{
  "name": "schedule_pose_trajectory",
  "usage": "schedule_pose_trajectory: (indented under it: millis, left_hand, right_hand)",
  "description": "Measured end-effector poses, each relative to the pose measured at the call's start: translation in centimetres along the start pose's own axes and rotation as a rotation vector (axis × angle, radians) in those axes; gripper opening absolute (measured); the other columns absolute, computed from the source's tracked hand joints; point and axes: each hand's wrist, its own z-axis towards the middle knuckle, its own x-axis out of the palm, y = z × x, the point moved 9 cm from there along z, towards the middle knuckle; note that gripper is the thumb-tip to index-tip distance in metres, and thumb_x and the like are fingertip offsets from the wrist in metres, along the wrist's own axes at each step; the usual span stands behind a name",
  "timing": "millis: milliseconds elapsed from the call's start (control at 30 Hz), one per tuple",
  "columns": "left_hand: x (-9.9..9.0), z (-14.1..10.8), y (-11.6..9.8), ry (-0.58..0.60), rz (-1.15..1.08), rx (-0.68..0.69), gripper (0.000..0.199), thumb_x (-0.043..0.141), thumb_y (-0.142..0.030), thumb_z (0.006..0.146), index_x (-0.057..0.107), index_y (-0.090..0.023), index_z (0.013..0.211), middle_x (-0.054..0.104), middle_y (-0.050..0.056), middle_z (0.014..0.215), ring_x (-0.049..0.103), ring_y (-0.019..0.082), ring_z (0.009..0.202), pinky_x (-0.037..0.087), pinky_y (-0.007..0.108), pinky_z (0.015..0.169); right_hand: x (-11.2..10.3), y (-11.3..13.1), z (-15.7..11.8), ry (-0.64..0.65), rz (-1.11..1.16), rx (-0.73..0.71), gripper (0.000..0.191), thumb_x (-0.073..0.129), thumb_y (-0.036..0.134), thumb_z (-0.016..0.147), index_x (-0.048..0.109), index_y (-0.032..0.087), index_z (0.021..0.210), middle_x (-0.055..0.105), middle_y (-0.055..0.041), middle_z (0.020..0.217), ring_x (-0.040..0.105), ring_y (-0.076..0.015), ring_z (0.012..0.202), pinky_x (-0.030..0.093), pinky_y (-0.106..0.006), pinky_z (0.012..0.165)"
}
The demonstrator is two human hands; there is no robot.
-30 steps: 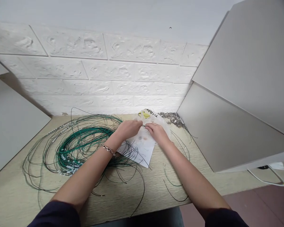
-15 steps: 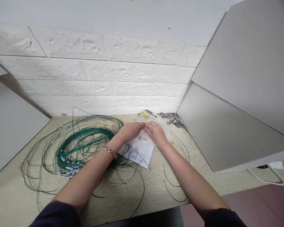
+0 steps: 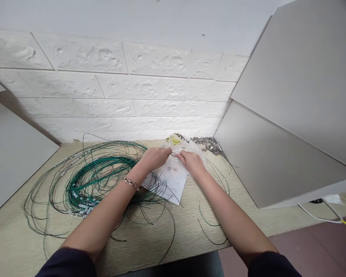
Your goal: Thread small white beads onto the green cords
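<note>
My left hand (image 3: 158,157) has its fingers pinched together, with a bracelet (image 3: 130,182) on the wrist. Close to its right, my right hand (image 3: 190,161) is also closed, thumb and fingers pressed together. A thin piece, too small to name, shows between the two hands. Beneath them lies a translucent plastic bag (image 3: 169,169) with a yellow print and black letters. A white paper with handwriting (image 3: 173,189) sticks out below the bag. Left of my hands, coils of green and black wire (image 3: 75,188) with white tags spread over the table.
A pile of small metal pieces (image 3: 210,145) lies at the back right of the table (image 3: 190,234). Loose wires curve beside my right forearm. White panels (image 3: 282,161) stand at both sides, a brick-patterned wall (image 3: 145,88) behind. A white and yellow cable (image 3: 320,219) is at far right.
My hands have moved slightly apart, the left one a little to the left, and a small gap now shows between the fingertips. The view has shifted slightly.
</note>
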Motion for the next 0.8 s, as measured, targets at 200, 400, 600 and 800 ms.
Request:
schedule_pose_trajectory:
  millis: [200,400,600,800]
  left_hand:
    - [0.1,0.3,1.1,-0.017,-0.056,-0.051,0.032,0.028,-0.027,0.087,0.059,-0.02,0.091,0.065,0.01,0.077,0.062,0.024,0.073,0.041,0.03,0.059]
    - [0.1,0.2,1.8,-0.054,-0.16,-0.075,0.034,0.03,-0.033,0.087,0.061,-0.022,0.097,0.066,0.007,0.084,0.061,0.02,0.077,0.04,0.027,0.064]
    - [-0.1,0.3,1.0,-0.079,-0.297,-0.011,0.033,0.03,-0.032,0.087,0.061,-0.022,0.096,0.067,0.005,0.089,0.06,0.018,0.08,0.041,0.026,0.067]
    - [-0.2,0.5,0.7,-0.092,-0.451,0.014,0.03,0.033,-0.028,0.086,0.061,-0.018,0.091,0.066,0.005,0.087,0.059,0.016,0.081,0.041,0.026,0.071]
  right_hand:
    - [0.3,-1.8,0.3,-0.036,0.582,0.07,0.017,0.054,0.032,0.076,0.063,0.018,0.072,0.064,-0.0009,0.07,0.056,-0.0137,0.066,0.04,-0.024,0.064]
    - [0.9,-4.4,0.3,-0.114,0.738,0.227,0.031,0.058,0.037,0.07,0.066,0.015,0.09,0.068,-0.0054,0.082,0.059,-0.0144,0.067,0.045,-0.026,0.061]
    - [1.0,-4.1,0.0,-0.111,0.8,0.26,0.023,0.06,0.035,0.067,0.068,0.017,0.079,0.068,-0.004,0.081,0.059,-0.0162,0.074,0.045,-0.028,0.069]
    - [1.3,-4.2,-0.1,-0.079,0.828,0.282,0.022,0.059,0.036,0.065,0.067,0.017,0.073,0.066,-0.0012,0.07,0.057,-0.0143,0.065,0.043,-0.026,0.062]
